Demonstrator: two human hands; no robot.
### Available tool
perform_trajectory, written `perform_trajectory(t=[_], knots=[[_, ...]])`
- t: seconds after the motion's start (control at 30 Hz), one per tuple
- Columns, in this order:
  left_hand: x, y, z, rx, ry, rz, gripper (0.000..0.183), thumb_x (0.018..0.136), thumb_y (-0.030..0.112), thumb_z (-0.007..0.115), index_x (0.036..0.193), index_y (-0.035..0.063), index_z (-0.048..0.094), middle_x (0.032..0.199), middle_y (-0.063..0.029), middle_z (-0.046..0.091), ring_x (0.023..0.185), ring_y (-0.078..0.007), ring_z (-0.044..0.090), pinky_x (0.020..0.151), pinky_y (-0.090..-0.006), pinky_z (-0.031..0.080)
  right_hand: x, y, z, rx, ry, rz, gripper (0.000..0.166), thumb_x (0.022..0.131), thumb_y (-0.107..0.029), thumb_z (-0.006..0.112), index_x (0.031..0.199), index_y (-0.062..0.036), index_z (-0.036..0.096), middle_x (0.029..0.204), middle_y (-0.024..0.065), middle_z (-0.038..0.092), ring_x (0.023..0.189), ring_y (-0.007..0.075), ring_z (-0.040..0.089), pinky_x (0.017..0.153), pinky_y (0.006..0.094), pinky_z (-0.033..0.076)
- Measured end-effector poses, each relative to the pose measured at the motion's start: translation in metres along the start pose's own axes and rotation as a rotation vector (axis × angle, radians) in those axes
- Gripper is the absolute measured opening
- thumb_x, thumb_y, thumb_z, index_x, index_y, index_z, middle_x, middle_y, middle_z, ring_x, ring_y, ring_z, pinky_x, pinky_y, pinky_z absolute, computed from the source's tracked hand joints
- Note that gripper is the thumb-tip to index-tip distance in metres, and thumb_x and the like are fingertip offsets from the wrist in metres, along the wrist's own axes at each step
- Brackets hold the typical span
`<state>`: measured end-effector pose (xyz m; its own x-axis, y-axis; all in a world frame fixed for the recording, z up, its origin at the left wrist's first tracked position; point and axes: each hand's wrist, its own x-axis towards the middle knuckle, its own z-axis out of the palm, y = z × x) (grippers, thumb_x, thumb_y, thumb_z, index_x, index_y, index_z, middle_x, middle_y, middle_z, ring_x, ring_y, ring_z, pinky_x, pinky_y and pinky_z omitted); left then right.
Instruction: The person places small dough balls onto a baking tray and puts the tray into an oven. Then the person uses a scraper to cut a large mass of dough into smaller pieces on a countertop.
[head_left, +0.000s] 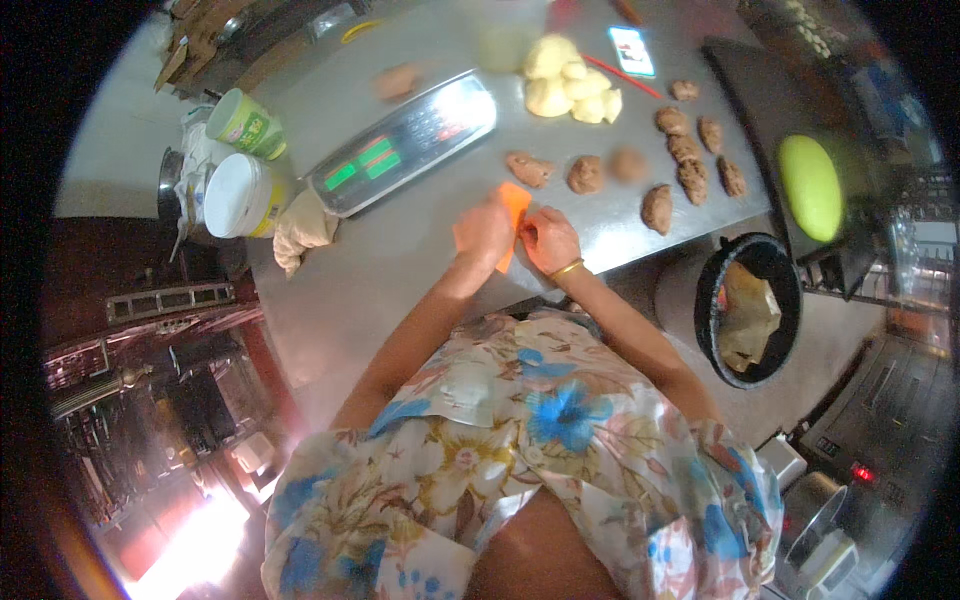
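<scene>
Near the front edge of the metal worktop (390, 247), my left hand (480, 234) is closed around a flat orange piece (514, 201) that looks like a plastic scraper or sheet. Its upper end and a lower corner stick out past my fingers. My right hand (553, 240), with a gold bangle (568, 268) at the wrist, is curled right beside the orange piece; whether it grips anything is hidden. Beyond my hands lie a brown lump of dough or filling (529, 169) and another brown lump (585, 175).
A digital scale (405, 146) stands beyond my left hand, near white and green tubs (238, 196) and a beige cloth (304, 229). Pale yellow lumps (562, 82), a smartphone (631, 52) and several brown lumps (682, 148) lie farther back. A lined bin (709, 315) stands right.
</scene>
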<state>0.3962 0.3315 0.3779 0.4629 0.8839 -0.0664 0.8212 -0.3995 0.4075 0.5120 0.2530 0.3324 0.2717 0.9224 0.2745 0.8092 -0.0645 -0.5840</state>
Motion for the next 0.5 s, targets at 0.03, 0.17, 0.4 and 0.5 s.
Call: perform_trajectory(t=[0.03, 0.17, 0.4, 0.5], knots=[[0.005, 0.001, 0.005, 0.001, 0.020, -0.007, 0.026, 0.083, 0.023, 0.051, 0.098, 0.0007, 0.048, 0.065, -0.0210, 0.059, 0.061, -0.0400, 0.059, 0.051, -0.0491, 0.045, 0.001, 0.000, -0.006, 0.003, 0.007, 0.047, 0.009, 0.069, -0.015, 0.062, 0.074, -0.0074, 0.064, 0.077, 0.0102, 0.059, 0.073, 0.0291, 0.057, 0.063, 0.0372, 0.047], [-0.019, -0.013, -0.010, -0.217, 0.176, 0.039, 0.026, 0.083, 0.022, 0.052, 0.105, 0.0073, 0.051, 0.072, -0.0197, 0.060, 0.066, -0.0391, 0.059, 0.056, -0.0449, 0.047, 0.039, 0.026, -0.074, -0.204, 0.258, 0.204, 0.010, 0.070, -0.018, 0.061, 0.076, -0.0117, 0.065, 0.080, 0.0089, 0.060, 0.071, 0.0277, 0.059, 0.059, 0.0351, 0.048], [-0.037, -0.039, -0.055, -0.424, 0.439, 0.109, 0.030, 0.083, 0.022, 0.053, 0.110, 0.0078, 0.051, 0.071, -0.0214, 0.059, 0.065, -0.0387, 0.059, 0.053, -0.0440, 0.046, 0.065, 0.102, -0.108, -0.795, -0.015, 0.201, 0.017, 0.077, -0.024, 0.053, 0.084, -0.0155, 0.066, 0.094, 0.0069, 0.060, 0.091, 0.0255, 0.058, 0.078, 0.0452, 0.042], [-0.038, -0.038, -0.060, -0.303, 0.270, 0.030, 0.030, 0.084, 0.023, 0.051, 0.110, 0.0078, 0.051, 0.071, -0.0205, 0.059, 0.066, -0.0391, 0.059, 0.055, -0.0449, 0.047, 0.086, 0.093, -0.127, -0.837, -0.333, 0.346, 0.023, 0.078, -0.032, 0.053, 0.089, -0.0178, 0.067, 0.097, 0.0077, 0.061, 0.092, 0.0266, 0.059, 0.083, 0.0446, 0.040]])
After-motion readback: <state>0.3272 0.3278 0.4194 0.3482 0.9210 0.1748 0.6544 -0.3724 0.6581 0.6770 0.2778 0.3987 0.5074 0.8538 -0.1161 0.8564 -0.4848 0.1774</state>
